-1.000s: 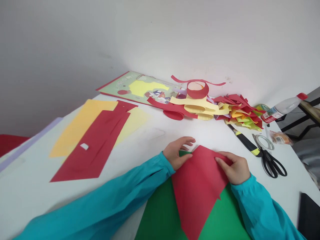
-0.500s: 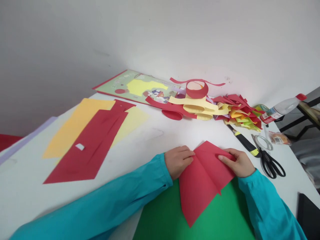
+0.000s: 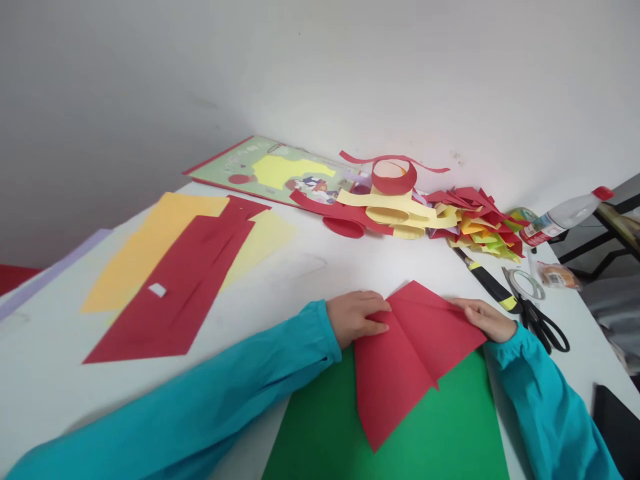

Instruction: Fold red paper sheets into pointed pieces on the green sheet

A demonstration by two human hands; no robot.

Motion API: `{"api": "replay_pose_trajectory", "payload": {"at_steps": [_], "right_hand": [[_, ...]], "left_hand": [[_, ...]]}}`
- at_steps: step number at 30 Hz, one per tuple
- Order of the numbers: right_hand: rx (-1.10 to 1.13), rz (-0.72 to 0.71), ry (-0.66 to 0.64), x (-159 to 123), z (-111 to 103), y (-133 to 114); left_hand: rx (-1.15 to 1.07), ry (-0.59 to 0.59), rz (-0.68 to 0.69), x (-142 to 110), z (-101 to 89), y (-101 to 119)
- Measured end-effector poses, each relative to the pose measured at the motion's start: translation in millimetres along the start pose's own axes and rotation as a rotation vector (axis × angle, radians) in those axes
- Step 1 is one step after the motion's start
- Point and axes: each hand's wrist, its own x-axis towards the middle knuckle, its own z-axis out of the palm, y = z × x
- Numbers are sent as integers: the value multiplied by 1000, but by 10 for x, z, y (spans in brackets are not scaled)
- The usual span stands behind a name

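A folded sheet of red paper (image 3: 415, 353) with a crease down its middle and a point at its top lies over a green sheet (image 3: 450, 427). My left hand (image 3: 359, 316) pinches the paper's upper left edge between thumb and fingers. At the upper right edge, my right hand (image 3: 484, 319) has its thumb and fingers closed on the red paper, partly behind it. The right flap is spread out flat toward that hand.
Red cut paper (image 3: 170, 287) lies on yellow sheets at left. Behind are a board (image 3: 225, 173), paper loops (image 3: 395, 177) and a pile of coloured scraps (image 3: 480, 220). At right are a bottle (image 3: 565, 217), tape (image 3: 527, 285), black scissors (image 3: 543, 327) and a dark flat object (image 3: 613, 427).
My right hand has slid outward to the right along the red paper's edge, and the right flap spreads wider. My left hand's fingers have shifted slightly on the paper.
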Motion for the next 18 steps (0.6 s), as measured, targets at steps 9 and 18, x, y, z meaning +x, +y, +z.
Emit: {"api": "replay_pose_trajectory", "payload": {"at_steps": [9, 18], "right_hand": [[80, 230, -417, -147, 212, -70], [140, 310, 133, 34, 306, -107]], "left_hand": [[-229, 64, -30, -46, 54, -45], [-161, 69, 59, -96, 189, 42]]}}
